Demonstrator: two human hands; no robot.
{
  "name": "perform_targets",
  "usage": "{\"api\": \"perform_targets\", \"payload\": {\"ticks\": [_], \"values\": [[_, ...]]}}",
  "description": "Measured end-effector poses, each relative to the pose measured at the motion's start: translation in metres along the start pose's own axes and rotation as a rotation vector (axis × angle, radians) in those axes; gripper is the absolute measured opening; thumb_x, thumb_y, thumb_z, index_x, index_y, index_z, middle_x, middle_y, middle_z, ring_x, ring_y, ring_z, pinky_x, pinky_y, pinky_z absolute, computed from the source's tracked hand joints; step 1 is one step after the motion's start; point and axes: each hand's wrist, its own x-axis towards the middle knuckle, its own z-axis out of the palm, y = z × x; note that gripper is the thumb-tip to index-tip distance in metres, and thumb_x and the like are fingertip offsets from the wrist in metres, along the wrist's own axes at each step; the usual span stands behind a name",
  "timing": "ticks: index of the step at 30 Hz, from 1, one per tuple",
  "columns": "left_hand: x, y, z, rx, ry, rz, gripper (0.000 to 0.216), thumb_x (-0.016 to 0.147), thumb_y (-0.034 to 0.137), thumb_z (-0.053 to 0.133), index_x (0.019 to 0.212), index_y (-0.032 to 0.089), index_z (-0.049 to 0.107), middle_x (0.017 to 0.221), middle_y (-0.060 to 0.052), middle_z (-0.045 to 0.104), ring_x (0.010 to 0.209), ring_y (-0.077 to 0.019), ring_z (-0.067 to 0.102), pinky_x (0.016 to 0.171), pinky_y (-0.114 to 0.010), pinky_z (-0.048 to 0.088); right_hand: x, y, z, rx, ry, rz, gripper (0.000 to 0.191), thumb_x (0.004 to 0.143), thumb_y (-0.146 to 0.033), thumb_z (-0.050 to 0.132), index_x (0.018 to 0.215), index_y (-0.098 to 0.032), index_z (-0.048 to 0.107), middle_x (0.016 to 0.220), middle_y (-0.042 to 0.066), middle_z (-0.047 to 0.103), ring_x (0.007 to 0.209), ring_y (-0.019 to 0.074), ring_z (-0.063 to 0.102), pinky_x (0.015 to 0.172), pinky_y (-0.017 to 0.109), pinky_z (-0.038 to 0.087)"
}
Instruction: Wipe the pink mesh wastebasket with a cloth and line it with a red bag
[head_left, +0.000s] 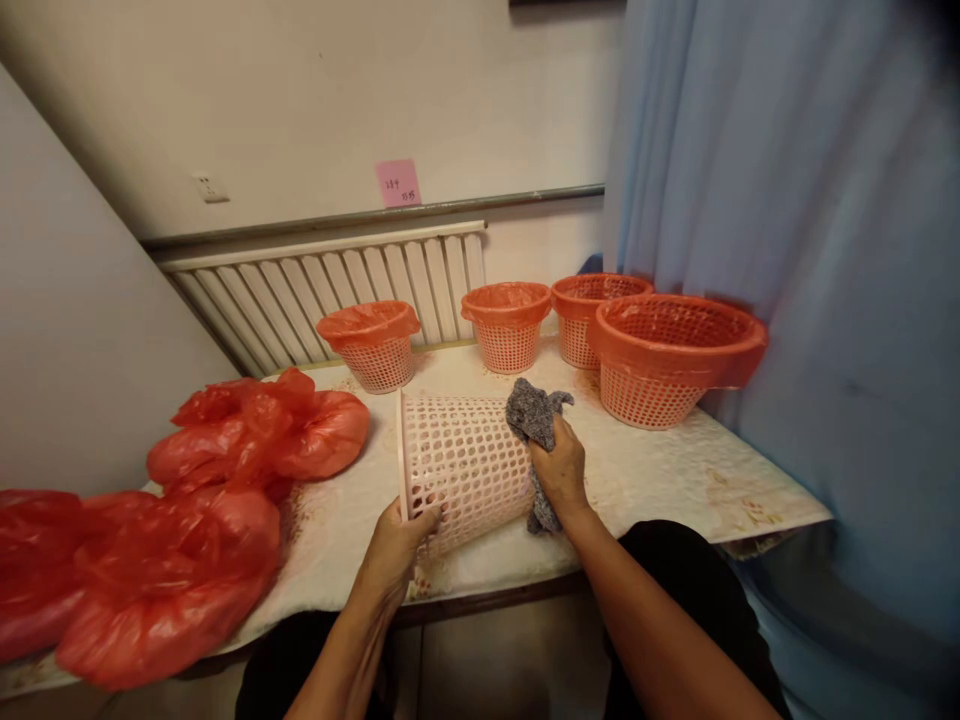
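Observation:
A pale pink perforated plastic basket (pixel 465 450) lies tipped on its side over the table, its rim toward the left and its base toward the right. My left hand (pixel 401 550) grips the rim at the lower left, thumb on the outer wall. Bunched in my right hand (pixel 561 465) is a grey cloth (pixel 531 410), pressed against the basket's base end. Part of the cloth hangs below my fingers.
Lined with red bags, baskets stand along the back: one at left (pixel 379 350), one in the middle (pixel 508 330), two at right (pixel 660 370). Red plastic bags (pixel 180 560) bulge at the left. A radiator (pixel 330 280) is behind; a blue curtain (pixel 750 180) hangs right.

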Motion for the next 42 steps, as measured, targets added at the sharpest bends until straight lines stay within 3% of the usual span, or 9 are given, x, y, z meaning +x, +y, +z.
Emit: {"api": "perform_targets", "payload": {"ticks": [24, 42], "values": [[-0.0026, 0.0003, 0.0029, -0.054, 0.058, -0.038, 0.036, 0.059, 0.025, 0.077, 0.088, 0.013, 0.059, 0.072, 0.003, 0.064, 0.062, -0.0114, 0.064, 0.061, -0.021, 0.046, -0.0022, 0.0035, 0.0051, -0.012, 0.018, -0.014, 0.019, 0.074, -0.021, 0.05, 0.092, -0.02, 0.055, 0.091, 0.008, 0.061, 0.089, 0.0257, 0.056, 0.082, 0.039, 0.045], [-0.0009, -0.0043, 0.0014, -0.058, 0.049, -0.008, 0.034, 0.056, 0.03, 0.079, 0.083, 0.015, 0.063, 0.072, 0.002, 0.067, 0.065, -0.0141, 0.066, 0.064, -0.023, 0.05, -0.0041, 0.0071, 0.0095, -0.014, 0.032, -0.032, 0.018, 0.073, -0.02, 0.051, 0.091, -0.021, 0.055, 0.09, 0.007, 0.06, 0.089, 0.0257, 0.055, 0.083, 0.04, 0.045]]}}
